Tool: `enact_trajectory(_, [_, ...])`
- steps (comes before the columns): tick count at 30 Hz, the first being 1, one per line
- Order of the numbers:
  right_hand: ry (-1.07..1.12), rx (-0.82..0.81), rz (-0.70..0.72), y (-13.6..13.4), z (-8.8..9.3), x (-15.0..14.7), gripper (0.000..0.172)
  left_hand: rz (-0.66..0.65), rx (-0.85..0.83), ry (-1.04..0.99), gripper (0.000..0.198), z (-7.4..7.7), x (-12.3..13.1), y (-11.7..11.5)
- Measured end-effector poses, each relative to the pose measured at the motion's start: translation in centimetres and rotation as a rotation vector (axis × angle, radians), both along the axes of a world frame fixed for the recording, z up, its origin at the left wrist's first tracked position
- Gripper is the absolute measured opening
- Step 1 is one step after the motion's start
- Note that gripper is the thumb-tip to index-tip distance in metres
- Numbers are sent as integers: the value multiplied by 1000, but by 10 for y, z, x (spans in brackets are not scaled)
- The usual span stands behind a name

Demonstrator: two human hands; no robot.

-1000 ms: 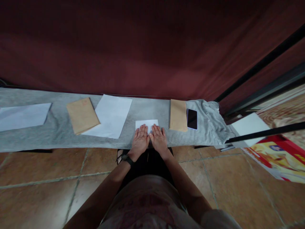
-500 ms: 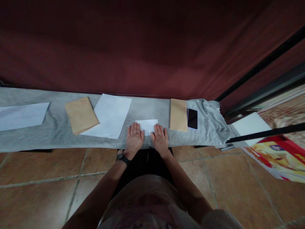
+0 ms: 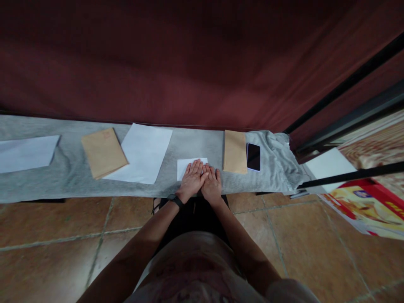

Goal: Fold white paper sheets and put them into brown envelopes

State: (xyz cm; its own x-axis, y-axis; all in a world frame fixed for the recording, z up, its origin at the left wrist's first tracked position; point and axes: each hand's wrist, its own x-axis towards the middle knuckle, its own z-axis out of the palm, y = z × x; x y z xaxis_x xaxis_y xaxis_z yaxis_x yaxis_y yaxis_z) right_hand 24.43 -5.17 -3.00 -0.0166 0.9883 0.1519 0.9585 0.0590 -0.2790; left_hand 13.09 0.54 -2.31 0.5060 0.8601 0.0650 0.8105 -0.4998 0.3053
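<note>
A small folded white paper (image 3: 182,168) lies on the grey cloth in front of me. My left hand (image 3: 192,180) rests flat over its middle, fingers stretched out, palm down. My right hand (image 3: 212,185) lies flat at the paper's right edge, its thumb side touching my left hand. Much of the paper is hidden beneath the hands. To the right of them is a brown envelope (image 3: 235,151) with a dark-screened phone (image 3: 253,156) beside it.
The grey cloth (image 3: 189,141) covers a long narrow table. Left of my hands lie a large white sheet (image 3: 147,153), brown envelopes (image 3: 104,153) overlapping it, and more white paper (image 3: 27,153). A dark red curtain (image 3: 176,92) hangs behind; a colourful box (image 3: 369,206) stands at right.
My left hand has slid right across the small paper, uncovering its left end, and now meets my right hand. The right hand has barely moved.
</note>
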Motion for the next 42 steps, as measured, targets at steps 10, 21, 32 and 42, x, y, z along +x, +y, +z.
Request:
enact_trajectory(10, [37,29,-43,2,4,-3,53,136,61,17,67,-3,-22,11])
enact_trajectory(21, [73,29,-54,11,4,-4,52,257,124,-8,65,-14,-45,3])
enact_trajectory(32, [82,-62,60,57,2,-24,49,238,83,28,61,-5,-45,2])
enact_trajectory(42, [56,-44,-14,53,-2,-14,54,253,77,59,62,-3,-43,1])
